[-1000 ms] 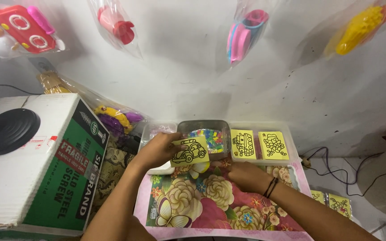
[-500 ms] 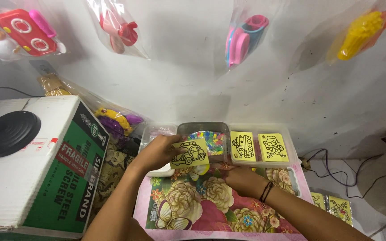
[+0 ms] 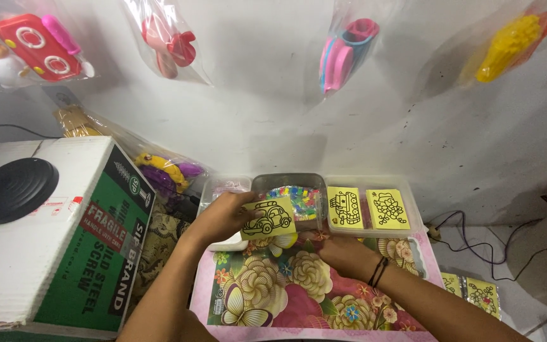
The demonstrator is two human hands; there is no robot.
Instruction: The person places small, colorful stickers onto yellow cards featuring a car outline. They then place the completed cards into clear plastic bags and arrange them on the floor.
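Observation:
My left hand (image 3: 221,215) holds a yellow card with a black car outline (image 3: 270,218) by its left edge, above the far end of a flowered pink mat (image 3: 267,291). My right hand (image 3: 343,253) rests on the mat just right of the card, fingers curled toward the card's lower edge; whether it touches the card is unclear. Behind the card stands a clear container of coloured beads (image 3: 299,196). To the right, a clear tray (image 3: 413,218) holds two more yellow outline cards (image 3: 344,207) (image 3: 387,209).
A large white and green cardboard box (image 3: 71,240) with a black round stand base (image 3: 11,189) on top stands at the left. Bagged plastic toys (image 3: 30,47) hang on the wall. More yellow cards (image 3: 476,292) and cables (image 3: 476,240) lie at the right.
The car card and my left hand have shifted slightly; my right hand has moved a little to the right on the mat.

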